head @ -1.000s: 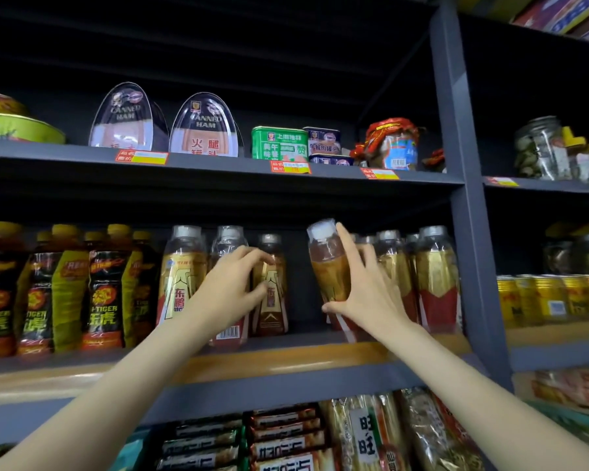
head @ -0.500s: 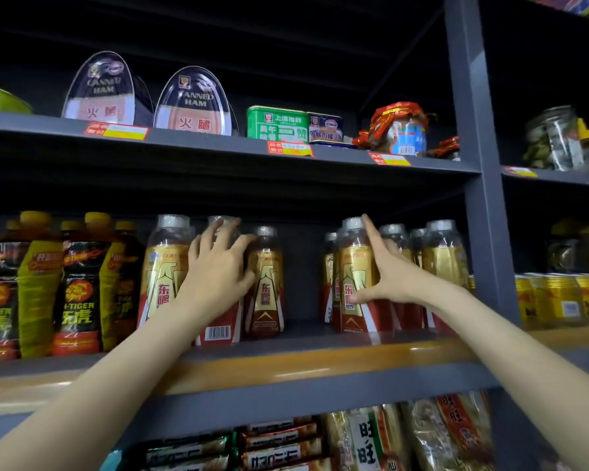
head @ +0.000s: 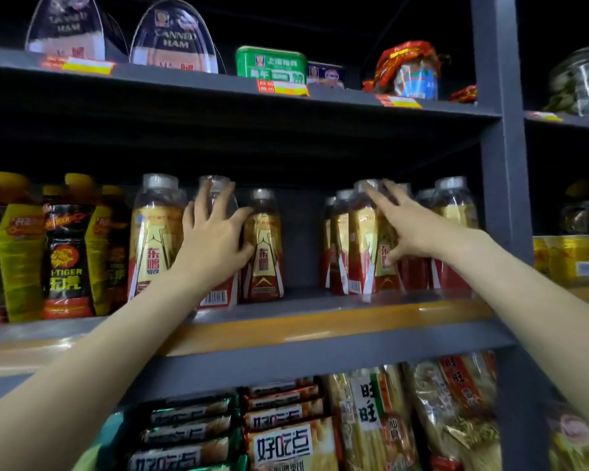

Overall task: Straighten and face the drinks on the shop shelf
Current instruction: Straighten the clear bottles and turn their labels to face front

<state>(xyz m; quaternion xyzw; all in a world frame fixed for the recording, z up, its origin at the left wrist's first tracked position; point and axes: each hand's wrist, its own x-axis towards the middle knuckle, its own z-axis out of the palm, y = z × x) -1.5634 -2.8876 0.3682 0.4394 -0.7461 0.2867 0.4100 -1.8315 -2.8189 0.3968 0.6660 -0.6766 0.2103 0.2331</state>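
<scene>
Head view: the drinks stand on the middle shelf (head: 320,321), the gold-and-red bottles in two groups with a gap of bare shelf between them. The left hand (head: 211,246) wraps a gold-and-red bottle (head: 218,297) in the left group, fingers spread up round its neck and thumb against its right side; its barcode panel faces outward, which suggests the label is turned away from the front. On either side of it stand a front-facing bottle (head: 153,239) to the left and a smaller bottle (head: 263,253) set further back to the right. The right hand (head: 412,229) is at the front bottle (head: 364,253) of the right group, near the upright post (head: 504,198); its fingers are extended across the cap and shoulder, thumb down by the label, but motion blur prevents telling whether it grips or only touches. That bottle also shows a barcode low on its side. Yellow-capped tiger-brand bottles (head: 65,253) occupy the left end of the shelf, untouched. Step in hand, as judged: rotating individual bottles so labels face forward. The next move calls for turning the left-hand bottle about its upright axis until the main label shows, then aligning it with the front edge beside its neighbour without tipping either one.
</scene>
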